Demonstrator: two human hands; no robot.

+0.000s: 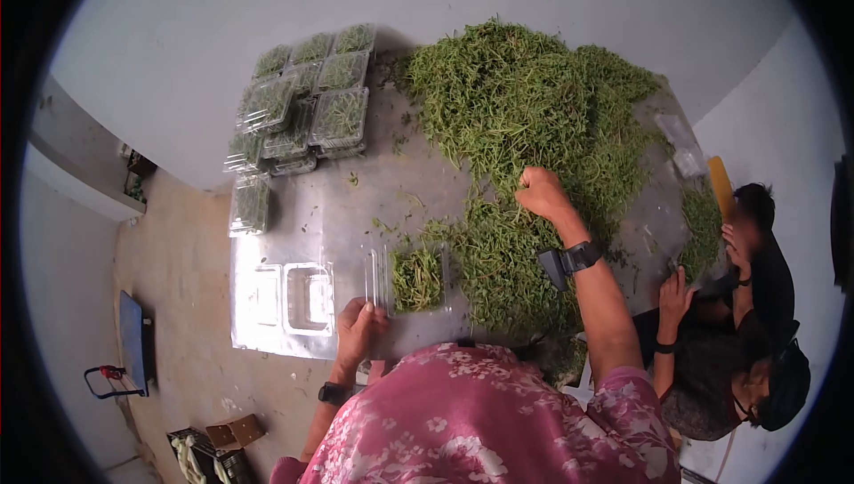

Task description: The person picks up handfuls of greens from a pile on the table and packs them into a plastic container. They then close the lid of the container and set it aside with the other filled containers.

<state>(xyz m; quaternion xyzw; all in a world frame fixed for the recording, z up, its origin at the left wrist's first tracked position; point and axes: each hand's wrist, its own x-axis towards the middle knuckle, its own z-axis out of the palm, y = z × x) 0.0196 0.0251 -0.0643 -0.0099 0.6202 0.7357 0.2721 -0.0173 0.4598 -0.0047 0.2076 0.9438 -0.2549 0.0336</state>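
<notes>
My left hand [360, 328] grips the near left edge of a clear plastic container [418, 280] that holds some green stems and leaves. My right hand [541, 192] is closed at the left side of a large heap of green leafy stems [507, 101]; whatever its fingers hold is too small to make out. The heap runs down the right part of the metal table [382, 190], close to the container's right side. To the left of my left hand lies an empty open container [309, 299].
Stacked filled containers [340, 117] stand at the back left, with another filled one [250, 205] in front. Two people in dark clothes [712, 368] are at the right, their hands by a smaller green pile [700, 226]. A blue cart [133, 342] and crates [209, 453] are on the floor.
</notes>
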